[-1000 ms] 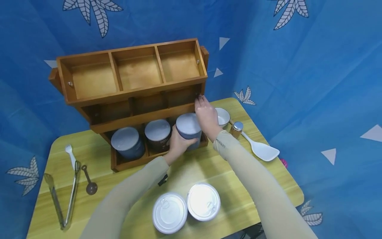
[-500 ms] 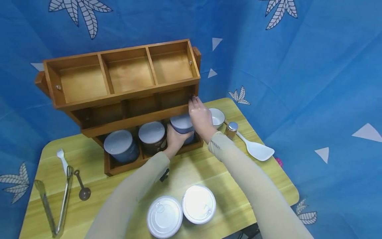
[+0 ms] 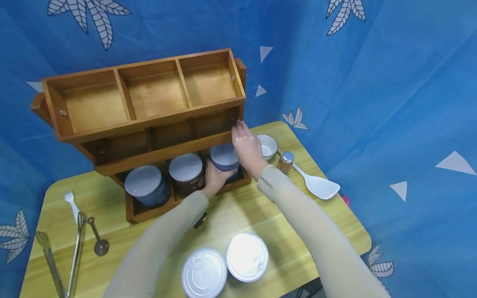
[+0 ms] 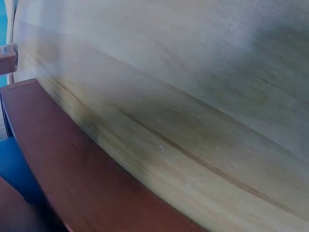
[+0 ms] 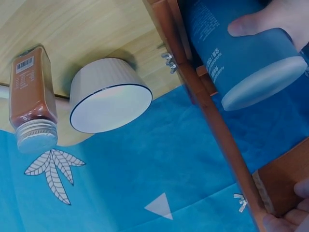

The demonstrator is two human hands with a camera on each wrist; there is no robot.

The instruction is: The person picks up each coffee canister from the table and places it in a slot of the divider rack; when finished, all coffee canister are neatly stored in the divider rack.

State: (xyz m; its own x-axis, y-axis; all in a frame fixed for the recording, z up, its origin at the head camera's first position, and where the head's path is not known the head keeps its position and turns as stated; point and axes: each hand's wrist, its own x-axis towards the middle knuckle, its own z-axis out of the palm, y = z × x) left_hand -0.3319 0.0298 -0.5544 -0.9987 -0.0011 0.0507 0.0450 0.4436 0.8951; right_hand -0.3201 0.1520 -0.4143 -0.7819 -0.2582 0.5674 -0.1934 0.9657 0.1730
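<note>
1. The person's left hand (image 3: 213, 179) was wrapped around a blue canister (image 3: 223, 160), its fingers curled round the side, and the canister sat low in the right-hand compartment of the bottom tier of the wooden rack (image 3: 149, 124).
2. The right hand (image 3: 246, 145) had its fingers straight, the tips resting on the right end of the rack's middle tier, apparently steadying it.
3. Two other lidded canisters (image 3: 147, 186) stood in the neighbouring bottom compartments.
4. I judged the step to be seating the canister in its slot.
5. The next move seemed to call for loosening the left grip without tipping the canister.
6. A white bowl (image 5: 110, 99) and a spice jar (image 5: 33, 99) stood just right of the rack on the worktop (image 3: 238, 215).
</note>
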